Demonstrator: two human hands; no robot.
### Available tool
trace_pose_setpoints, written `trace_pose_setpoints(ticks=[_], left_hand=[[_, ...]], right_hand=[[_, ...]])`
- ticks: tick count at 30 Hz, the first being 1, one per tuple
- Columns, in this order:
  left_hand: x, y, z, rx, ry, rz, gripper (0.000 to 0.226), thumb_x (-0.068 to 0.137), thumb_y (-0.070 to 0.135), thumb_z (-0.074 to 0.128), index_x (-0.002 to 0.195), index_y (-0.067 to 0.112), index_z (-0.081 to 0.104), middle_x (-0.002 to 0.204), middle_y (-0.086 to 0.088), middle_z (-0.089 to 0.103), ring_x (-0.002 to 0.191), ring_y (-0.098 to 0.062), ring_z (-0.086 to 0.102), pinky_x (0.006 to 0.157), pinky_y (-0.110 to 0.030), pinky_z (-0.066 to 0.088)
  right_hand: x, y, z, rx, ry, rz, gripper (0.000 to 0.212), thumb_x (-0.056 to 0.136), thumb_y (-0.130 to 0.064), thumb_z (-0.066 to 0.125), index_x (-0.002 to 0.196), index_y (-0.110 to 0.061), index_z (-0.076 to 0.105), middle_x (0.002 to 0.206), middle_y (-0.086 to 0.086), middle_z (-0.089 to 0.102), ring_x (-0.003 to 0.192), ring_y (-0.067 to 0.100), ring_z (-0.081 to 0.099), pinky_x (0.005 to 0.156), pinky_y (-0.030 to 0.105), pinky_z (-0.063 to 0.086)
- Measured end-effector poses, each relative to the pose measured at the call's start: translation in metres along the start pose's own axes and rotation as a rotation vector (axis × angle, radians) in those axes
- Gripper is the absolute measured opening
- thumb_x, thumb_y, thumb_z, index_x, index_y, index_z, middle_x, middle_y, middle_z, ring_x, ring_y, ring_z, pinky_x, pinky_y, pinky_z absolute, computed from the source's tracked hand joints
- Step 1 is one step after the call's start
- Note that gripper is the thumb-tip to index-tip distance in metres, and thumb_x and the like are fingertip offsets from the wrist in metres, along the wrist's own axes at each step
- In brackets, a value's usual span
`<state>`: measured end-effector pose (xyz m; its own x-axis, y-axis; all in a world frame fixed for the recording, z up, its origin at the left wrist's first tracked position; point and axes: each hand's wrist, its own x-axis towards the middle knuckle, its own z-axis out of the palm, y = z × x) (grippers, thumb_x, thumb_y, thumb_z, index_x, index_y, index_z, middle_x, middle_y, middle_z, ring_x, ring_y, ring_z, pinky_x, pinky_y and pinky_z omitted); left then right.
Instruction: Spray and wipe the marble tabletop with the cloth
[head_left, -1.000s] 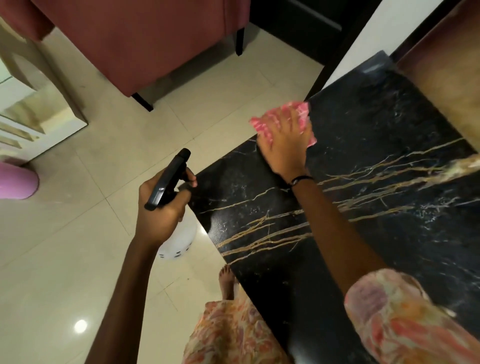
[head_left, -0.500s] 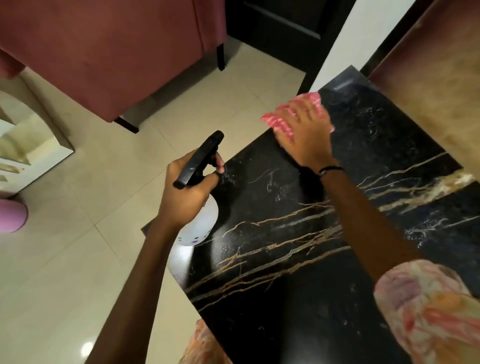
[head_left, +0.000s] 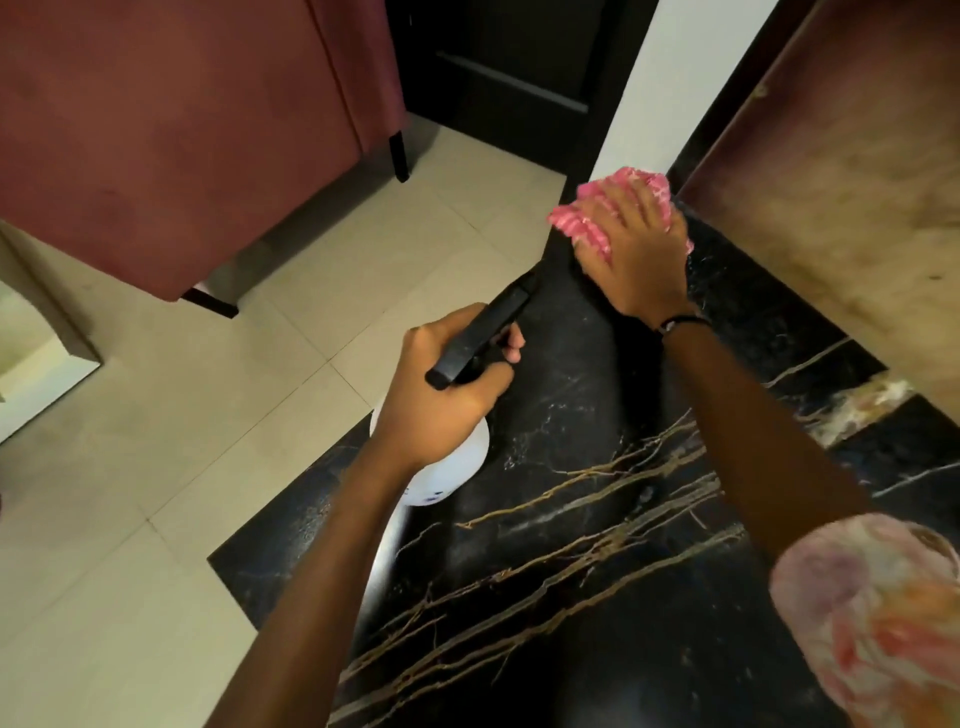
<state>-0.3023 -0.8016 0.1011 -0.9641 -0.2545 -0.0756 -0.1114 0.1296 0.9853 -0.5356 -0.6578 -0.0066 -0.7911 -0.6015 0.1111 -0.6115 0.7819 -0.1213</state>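
The black marble tabletop (head_left: 597, 545) with gold veins fills the lower right of the head view. My right hand (head_left: 634, 260) presses a pink cloth (head_left: 582, 223) flat against the table's far corner, fingers spread over it. My left hand (head_left: 441, 400) grips a white spray bottle (head_left: 457, 467) by its black trigger head (head_left: 483, 332), held over the table's left edge with the nozzle pointing toward the cloth.
A maroon upholstered chair (head_left: 182, 130) on dark legs stands on the cream tiled floor (head_left: 156, 467) to the left. A brown wooden panel (head_left: 841, 182) borders the table on the right. A dark door (head_left: 519, 67) and a white wall (head_left: 644, 88) lie beyond the far corner.
My right hand has slid the cloth along the table toward the far corner. My left hand has carried the spray bottle from beside the table to above its left edge.
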Motion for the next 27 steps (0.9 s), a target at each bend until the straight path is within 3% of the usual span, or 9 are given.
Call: trace_pose_setpoints(ticks=[5,9,16,23,27], left_hand=[[0.005,0.0,0.01,0.059,-0.037,0.039,0.019,0.074,-0.007,0.053,0.088,0.001,0.063,0.079,-0.007,0.064,0.054,0.004,0.057,0.054,-0.002,0.038],[0.004,0.0,0.009,0.078,-0.041,0.044,0.021,0.073,-0.008,0.052,0.088,0.001,0.063,0.081,-0.008,0.064,0.053,0.004,0.057,0.055,-0.003,0.038],[0.003,0.004,0.006,0.044,0.026,0.038,0.025,0.073,-0.004,0.048,0.084,0.013,0.062,0.083,-0.011,0.063,0.05,0.005,0.056,0.055,-0.006,0.039],[0.001,0.004,0.008,0.098,0.003,0.055,0.025,0.074,-0.002,0.049,0.084,0.016,0.061,0.082,-0.005,0.063,0.054,0.004,0.056,0.058,-0.007,0.041],[-0.001,0.006,0.009,0.132,-0.019,0.067,0.024,0.074,-0.002,0.049,0.084,0.017,0.061,0.081,-0.005,0.062,0.054,0.004,0.056,0.06,-0.01,0.042]], right_hand=[[0.044,0.027,0.004,0.059,0.053,0.239,0.049,0.093,-0.049,0.039,0.137,-0.028,0.043,0.148,0.004,0.04,0.136,0.031,0.032,0.104,0.055,0.027],[0.065,0.026,0.004,0.042,-0.049,0.41,0.052,0.093,-0.051,0.035,0.139,-0.027,0.038,0.14,0.011,0.047,0.126,0.037,0.042,0.1,0.055,0.031],[0.004,0.033,-0.004,0.01,0.064,0.464,0.05,0.096,-0.046,0.031,0.142,-0.028,0.039,0.135,0.009,0.05,0.125,0.037,0.042,0.101,0.049,0.033],[-0.117,0.088,-0.024,-0.098,0.087,0.768,0.053,0.096,-0.05,0.031,0.139,-0.021,0.04,0.142,0.014,0.045,0.134,0.039,0.034,0.108,0.055,0.024],[-0.111,0.08,-0.029,0.044,0.075,0.996,0.052,0.097,-0.045,0.033,0.142,-0.021,0.04,0.15,0.014,0.036,0.142,0.036,0.023,0.114,0.062,0.01]])
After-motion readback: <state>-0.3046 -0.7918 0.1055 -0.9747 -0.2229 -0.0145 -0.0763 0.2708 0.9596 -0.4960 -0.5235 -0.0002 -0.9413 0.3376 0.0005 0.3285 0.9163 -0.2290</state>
